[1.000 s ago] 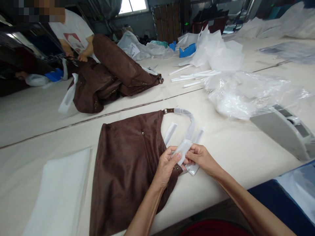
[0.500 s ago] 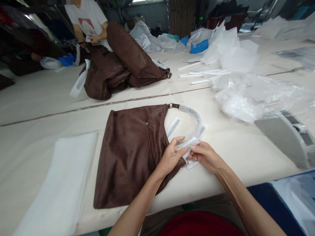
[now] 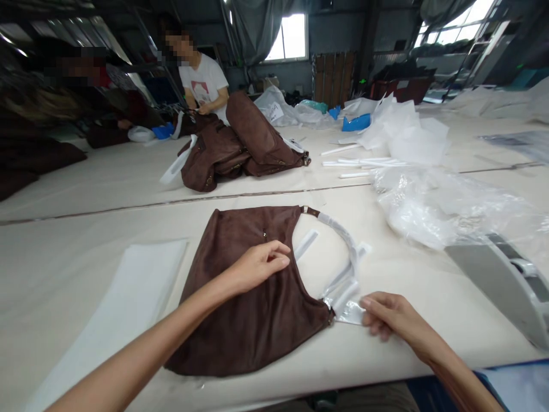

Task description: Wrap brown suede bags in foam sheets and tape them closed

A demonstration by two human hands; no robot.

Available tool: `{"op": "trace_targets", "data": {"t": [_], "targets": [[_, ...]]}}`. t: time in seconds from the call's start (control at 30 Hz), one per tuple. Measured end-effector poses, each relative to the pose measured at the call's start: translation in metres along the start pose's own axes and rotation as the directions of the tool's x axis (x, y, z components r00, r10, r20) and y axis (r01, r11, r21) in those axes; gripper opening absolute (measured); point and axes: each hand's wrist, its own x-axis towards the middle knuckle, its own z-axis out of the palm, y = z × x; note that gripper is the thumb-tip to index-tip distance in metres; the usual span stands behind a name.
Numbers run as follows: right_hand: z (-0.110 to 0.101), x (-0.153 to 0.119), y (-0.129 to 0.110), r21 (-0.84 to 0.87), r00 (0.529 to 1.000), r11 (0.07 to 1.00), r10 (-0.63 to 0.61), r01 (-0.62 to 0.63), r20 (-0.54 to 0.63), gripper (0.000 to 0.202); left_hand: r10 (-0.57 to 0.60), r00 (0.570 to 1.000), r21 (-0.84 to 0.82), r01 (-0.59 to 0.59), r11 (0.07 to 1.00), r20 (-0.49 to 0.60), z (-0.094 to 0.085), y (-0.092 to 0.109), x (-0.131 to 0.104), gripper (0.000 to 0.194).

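A dark brown leather handbag (image 3: 240, 320) lies flat on the table, its strap curving out to the right. White foam wrap and clear plastic cover the strap (image 3: 351, 243). My left hand (image 3: 259, 266) is over the upper part of the bag, fingers loosely bent and apart, holding nothing. Right of the strap's lower end, my right hand (image 3: 390, 315) has its thumb and fingertips closed at the edge of a clear plastic strip (image 3: 352, 313). Another pale strip (image 3: 306, 246) lies inside the strap's loop.
A stack of white sheets (image 3: 141, 274) lies left of the bag. Brown bags (image 3: 223, 154) are piled farther back, near a co-worker (image 3: 206, 83). At right are crumpled clear plastic (image 3: 437, 200), a grey tape dispenser (image 3: 493, 274), white rods (image 3: 364, 163) and white paper (image 3: 403, 126).
Both hands have left the wrapped strap. The left moved leftward above the bag, the right moved to the right and down. The head view has tilted up, showing more of the room.
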Motion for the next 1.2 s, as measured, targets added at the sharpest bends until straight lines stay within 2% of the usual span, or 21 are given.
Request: {"op": "trace_targets", "data": {"t": [0.07, 0.13, 0.17, 0.23, 0.3, 0.37, 0.47, 0.57, 0.6, 0.67, 0.77, 0.8, 0.87, 0.9, 0.97, 1.03, 1.1, 1.17, 1.2], "targets": [[-0.021, -0.001, -0.006, -0.154, 0.979, 0.986, -0.095, 0.067, -0.182, 0.051, 0.025, 0.998, 0.241, -0.01, 0.97, -0.062, -0.023, 0.005, 0.023, 0.034], [-0.03, 0.007, -0.019, -0.292, 0.914, 0.943, -0.255, 0.162, -0.315, 0.046, 0.049, 0.992, 0.451, 0.008, 0.892, -0.115, -0.037, 0.009, 0.055, 0.033], [-0.029, 0.015, -0.028, -0.357, 0.882, 0.913, -0.326, 0.2, -0.339, 0.042, 0.061, 0.989, 0.522, 0.018, 0.853, -0.133, -0.04, 0.01, 0.072, 0.033], [-0.019, 0.037, -0.046, -0.492, 0.831, 0.829, -0.457, 0.268, -0.318, 0.034, 0.084, 0.984, 0.596, 0.026, 0.802, -0.156, -0.04, 0.011, 0.108, 0.037], [-0.002, 0.067, -0.063, -0.636, 0.775, 0.705, -0.577, 0.312, -0.258, 0.032, 0.101, 0.982, 0.633, 0.023, 0.774, -0.159, -0.035, 0.007, 0.139, 0.043], [0.015, 0.099, -0.076, -0.778, 0.729, 0.561, -0.653, 0.283, -0.206, 0.035, 0.093, 0.985, 0.666, 0.027, 0.745, -0.143, -0.029, 0.002, 0.163, 0.048], [0.033, 0.142, -0.088, -0.909, 0.724, 0.397, -0.664, 0.128, -0.188, 0.037, 0.029, 0.995, 0.694, 0.047, 0.719, -0.098, -0.024, -0.007, 0.187, 0.049], [0.037, 0.168, -0.09, -0.934, 0.728, 0.355, -0.652, 0.048, -0.211, 0.016, -0.033, 0.998, 0.7, 0.057, 0.712, -0.048, -0.029, -0.006, 0.2, 0.037], [0.036, 0.173, -0.09, -0.931, 0.724, 0.362, -0.654, 0.047, -0.218, 0.01, -0.045, 0.999, 0.697, 0.053, 0.715, -0.029, -0.032, -0.003, 0.201, 0.033], [0.031, 0.177, -0.087, -0.919, 0.704, 0.39, -0.668, 0.057, -0.24, 0.012, -0.055, 0.998, 0.678, 0.026, 0.735, 0.021, -0.042, 0.006, 0.199, 0.025], [0.024, 0.173, -0.079, -0.894, 0.647, 0.443, -0.702, 0.07, -0.297, 0.017, -0.044, 0.988, 0.598, -0.056, 0.799, 0.151, -0.057, 0.024, 0.181, 0.023], [0.023, 0.171, -0.076, -0.884, 0.616, 0.457, -0.726, 0.098, -0.307, 0.019, -0.037, 0.979, 0.567, -0.086, 0.819, 0.201, -0.06, 0.03, 0.172, 0.025], [0.021, 0.165, -0.07, -0.858, 0.522, 0.467, -0.797, 0.212, -0.305, 0.022, -0.057, 0.943, 0.447, -0.102, 0.889, 0.327, -0.064, 0.038, 0.15, 0.033], [0.022, 0.163, -0.067, -0.843, 0.468, 0.459, -0.832, 0.28, -0.298, 0.023, -0.084, 0.915, 0.348, -0.064, 0.935, 0.394, -0.064, 0.04, 0.139, 0.037], [0.023, 0.158, -0.062, -0.816, 0.379, 0.431, -0.88, 0.384, -0.286, 0.026, -0.142, 0.844, 0.127, 0.088, 0.988, 0.518, -0.062, 0.039, 0.119, 0.043], [0.026, 0.154, -0.06, -0.802, 0.336, 0.412, -0.899, 0.432, -0.28, 0.029, -0.174, 0.785, -0.021, 0.231, 0.973, 0.595, -0.057, 0.036, 0.105, 0.041], [0.027, 0.148, -0.061, -0.769, 0.268, 0.379, -0.923, 0.515, -0.275, 0.031, -0.166, 0.774, -0.07, 0.262, 0.962, 0.611, -0.054, 0.034, 0.095, 0.036], [0.026, 0.141, -0.063, -0.725, 0.197, 0.338, -0.941, 0.601, -0.276, 0.033, -0.12, 0.794, -0.13, 0.243, 0.961, 0.595, -0.053, 0.035, 0.087, 0.034], [0.026, 0.137, -0.065, -0.708, 0.175, 0.325, -0.945, 0.628, -0.278, 0.035, -0.095, 0.81, -0.158, 0.226, 0.961, 0.579, -0.053, 0.038, 0.084, 0.033]]}}
